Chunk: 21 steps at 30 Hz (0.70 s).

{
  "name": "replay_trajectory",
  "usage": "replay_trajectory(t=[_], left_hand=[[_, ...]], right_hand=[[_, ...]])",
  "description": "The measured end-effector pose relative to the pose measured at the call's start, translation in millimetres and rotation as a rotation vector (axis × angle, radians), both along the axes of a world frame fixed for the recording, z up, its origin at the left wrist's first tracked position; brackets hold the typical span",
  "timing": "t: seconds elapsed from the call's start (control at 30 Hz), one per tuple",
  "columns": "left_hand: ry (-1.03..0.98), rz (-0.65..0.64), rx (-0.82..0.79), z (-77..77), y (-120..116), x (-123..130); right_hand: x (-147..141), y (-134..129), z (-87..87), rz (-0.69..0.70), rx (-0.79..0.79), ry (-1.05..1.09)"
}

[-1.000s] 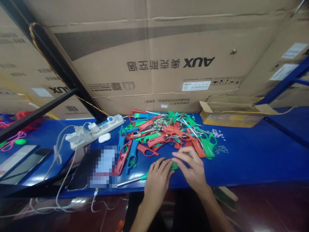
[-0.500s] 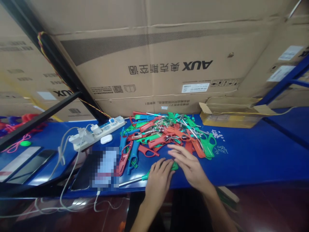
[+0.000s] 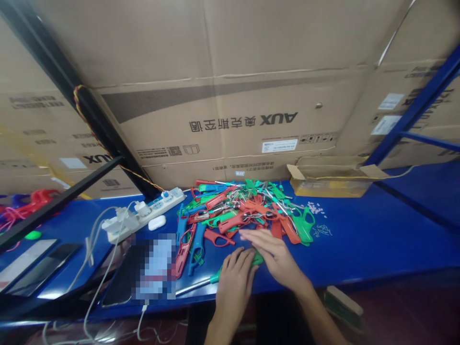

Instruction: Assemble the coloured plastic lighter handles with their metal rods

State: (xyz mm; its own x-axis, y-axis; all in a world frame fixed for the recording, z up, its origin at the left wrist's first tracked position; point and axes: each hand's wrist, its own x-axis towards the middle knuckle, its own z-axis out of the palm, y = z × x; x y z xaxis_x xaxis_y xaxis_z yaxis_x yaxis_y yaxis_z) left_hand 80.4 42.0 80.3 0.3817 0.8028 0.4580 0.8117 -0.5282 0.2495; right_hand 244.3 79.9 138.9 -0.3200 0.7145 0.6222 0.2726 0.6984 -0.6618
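Observation:
My left hand (image 3: 235, 280) is wrapped over a green lighter (image 3: 214, 277) near the front edge of the blue table; its long metal tube points left. Beside it, my right hand (image 3: 275, 254) has its fingers stretched out and close together, above the lighter's green handle end. Just beyond both hands lies a pile of red, green and blue lighter parts (image 3: 230, 221) with metal tubes. Loose blue and red handles lie at the pile's left side.
An open cardboard box (image 3: 330, 187) stands at the back right, near small pale pieces (image 3: 316, 209). On the left are a power strip (image 3: 158, 207), a white case (image 3: 157, 222), a blurred phone (image 3: 154, 270) and cables. Large cartons (image 3: 244, 100) rise behind the table.
The camera view has shifted, so the table and pile appear lower. Both hands keep nearly the same pose around the green lighter.

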Motion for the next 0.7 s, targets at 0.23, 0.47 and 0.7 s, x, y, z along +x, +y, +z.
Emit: replay_trajectory(t=[0.23,0.47,0.7], left_hand=[[-0.006,-0.011,-0.03,-0.9,0.3,-0.1],[-0.03,-0.019,-0.024,-2.7,0.8,-0.2],[-0.035,-0.013,-0.049,-1.8,-1.2,0.6]], right_hand=[[18.5,5.0,1.1,-0.142,-0.029,0.071],[20.4,1.0,12.9,-0.072,-0.115,0.053],[13.4,8.8,10.6,-0.112,-0.099,0.052]])
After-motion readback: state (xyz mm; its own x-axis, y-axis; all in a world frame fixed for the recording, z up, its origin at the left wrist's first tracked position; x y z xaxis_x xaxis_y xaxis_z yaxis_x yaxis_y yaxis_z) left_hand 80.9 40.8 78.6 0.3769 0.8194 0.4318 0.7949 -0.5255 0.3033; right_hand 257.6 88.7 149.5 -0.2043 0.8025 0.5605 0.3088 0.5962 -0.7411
